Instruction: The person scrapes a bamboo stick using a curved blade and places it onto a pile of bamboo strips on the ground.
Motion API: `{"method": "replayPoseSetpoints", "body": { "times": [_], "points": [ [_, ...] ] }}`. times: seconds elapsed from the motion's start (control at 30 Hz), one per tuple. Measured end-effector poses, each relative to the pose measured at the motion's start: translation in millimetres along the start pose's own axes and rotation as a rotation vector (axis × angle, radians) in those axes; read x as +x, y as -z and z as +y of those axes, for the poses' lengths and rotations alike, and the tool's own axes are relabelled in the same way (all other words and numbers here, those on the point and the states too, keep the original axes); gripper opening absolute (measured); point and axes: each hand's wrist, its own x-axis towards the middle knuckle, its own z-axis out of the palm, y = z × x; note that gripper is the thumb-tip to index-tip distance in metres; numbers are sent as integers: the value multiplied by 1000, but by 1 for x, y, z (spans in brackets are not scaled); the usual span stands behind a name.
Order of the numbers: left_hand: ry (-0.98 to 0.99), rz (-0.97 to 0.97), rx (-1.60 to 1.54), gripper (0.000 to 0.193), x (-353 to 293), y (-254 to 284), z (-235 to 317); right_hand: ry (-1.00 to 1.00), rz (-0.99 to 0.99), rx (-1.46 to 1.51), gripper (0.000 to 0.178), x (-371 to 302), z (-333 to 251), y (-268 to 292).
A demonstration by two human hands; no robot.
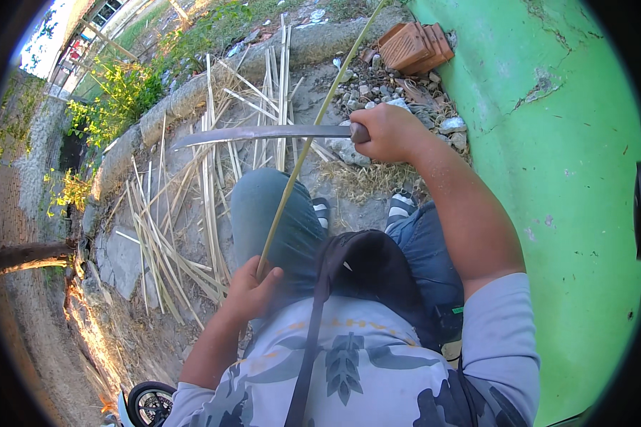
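Note:
My right hand [390, 133] is closed round the dark handle of a machete [263, 133], whose long curved blade points left over my knees. A long thin bamboo strip [292, 181] slants from low left up to the top edge. My left hand [251, 290] grips its lower end beside my left thigh. Blade and strip cross a little left of the handle; I cannot tell which part of the edge touches the strip. Several split bamboo strips [210, 185] lie scattered on the ground ahead and to the left.
A green wall [555, 178] rises close on my right. Roof tiles [414, 48] are stacked by it, above loose stones [377, 89]. A low concrete kerb [149, 128] curves round the far left, with a leafy bush [124, 92] beyond. A wheel [151, 404] shows at the lower left.

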Motion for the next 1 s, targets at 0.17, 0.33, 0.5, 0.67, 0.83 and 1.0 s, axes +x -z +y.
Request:
{"method": "replayPoseSetpoints", "body": {
  "times": [0.17, 0.33, 0.5, 0.67, 0.83, 1.0],
  "points": [
    [128, 5, -47, 41, -22, 17, -17, 51, -84, -45, 21, -5, -19, -5],
    [111, 58, 69, 45, -28, 14, -39, 35, -207, -100, 22, -2, -28, -14],
    [-2, 131, 130, 46, -24, 6, -36, 26, -186, -26, 21, 0, -29, -21],
    [4, 135, 211, 47, -26, 6, -27, 8, -195, -126, 21, 4, -29, -26],
    [-4, 135, 233, 47, -24, 5, -28, -138, -61, 41, 20, 10, 7, -32],
    [-23, 153, 162, 46, -28, 8, -33, -7, -135, 5, 20, 3, -25, -36]
  ]
}}
